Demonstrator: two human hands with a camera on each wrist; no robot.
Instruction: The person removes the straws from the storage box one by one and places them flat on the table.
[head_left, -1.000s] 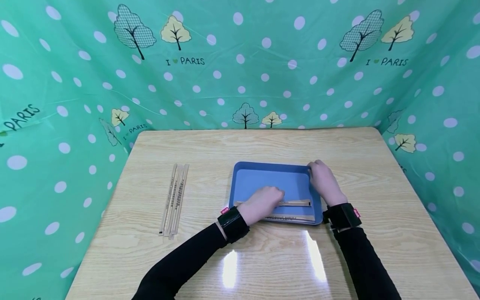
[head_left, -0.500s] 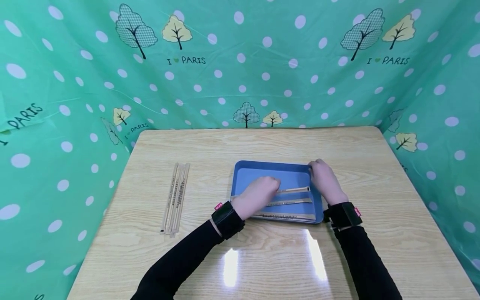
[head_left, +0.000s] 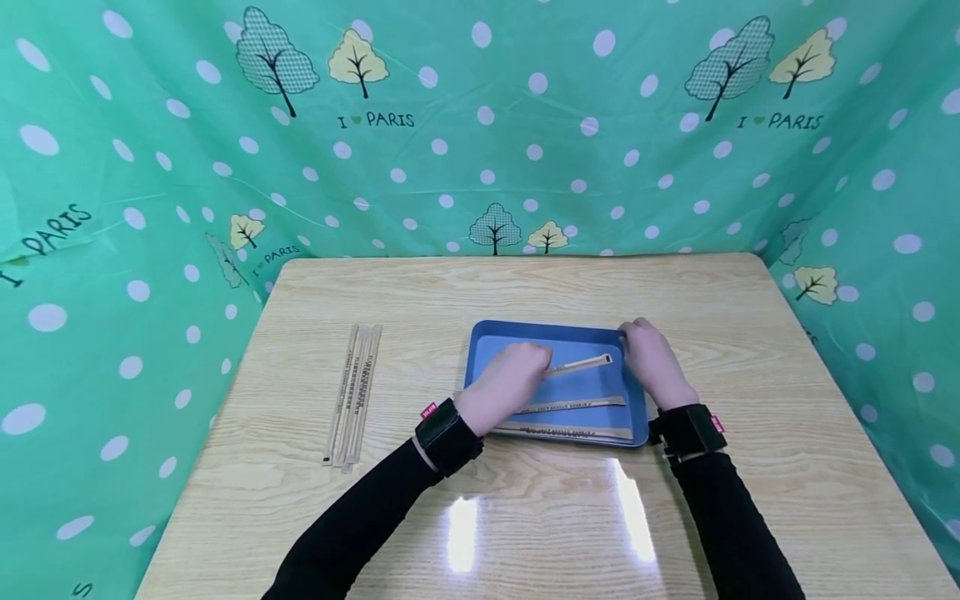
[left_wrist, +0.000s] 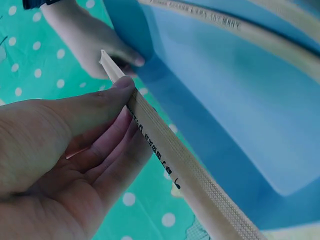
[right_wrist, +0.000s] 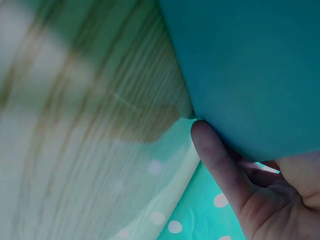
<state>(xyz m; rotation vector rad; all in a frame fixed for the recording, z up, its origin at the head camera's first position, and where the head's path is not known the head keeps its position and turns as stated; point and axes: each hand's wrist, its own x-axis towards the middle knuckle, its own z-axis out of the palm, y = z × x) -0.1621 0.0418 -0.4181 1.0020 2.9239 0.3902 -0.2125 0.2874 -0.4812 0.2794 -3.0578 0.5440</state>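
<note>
My left hand (head_left: 510, 383) pinches a long, thin paper-wrapped straw (head_left: 581, 365) between thumb and fingers, over the blue tray (head_left: 543, 327). In the left wrist view the held straw (left_wrist: 172, 152) slants across, showing dark print and a textured seam, with one end sticking out past the thumb. Two more wrapped straws lie lengthwise in the tray, a middle straw (head_left: 573, 405) and a front straw (head_left: 577, 432). At the tray's back right, my right hand (head_left: 651, 362) grips the side wall; in the right wrist view a fingertip (right_wrist: 202, 130) touches the tray's outside (right_wrist: 245, 75).
Several wrapped straws (head_left: 351, 396) lie side by side on the left part of the wooden table (head_left: 420, 292). A green dotted curtain (head_left: 480, 167) hangs behind and along both sides.
My left hand has moved back and slightly left, lifting the pinched straw from near the middle straw toward the tray's back; its right end now tilts away. The right hand stays at the tray.
</note>
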